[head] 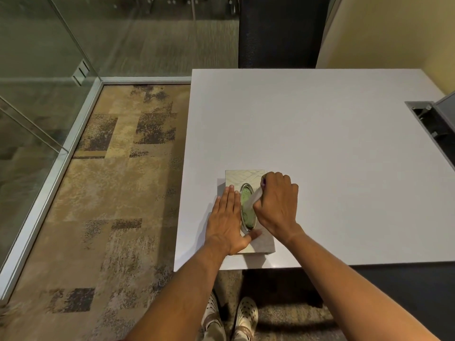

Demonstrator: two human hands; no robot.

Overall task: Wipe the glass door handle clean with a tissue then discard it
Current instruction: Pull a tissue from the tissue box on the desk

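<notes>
A white tissue (254,198) sticks up out of the oval opening (247,206) in the top of a tissue box (246,178), pinched between the curled fingers and thumb of the right hand (277,203). It lies at the hand's left edge, slanting from the opening towards the fingers. The left hand (226,217) lies flat on the left part of the box top, fingers straight and together, thumb spread across the near end of the lid, just beside the opening's metal rim. The box sits on a white table (320,131) near its front left corner. At the table's right edge a cable hatch (430,121) stands open. Left of the table is patterned carpet (110,193), bounded by glass walls (37,70) in a metal floor frame. The door handle cannot be made out. Below the table edge, two perforated light clogs (231,316) show.
</notes>
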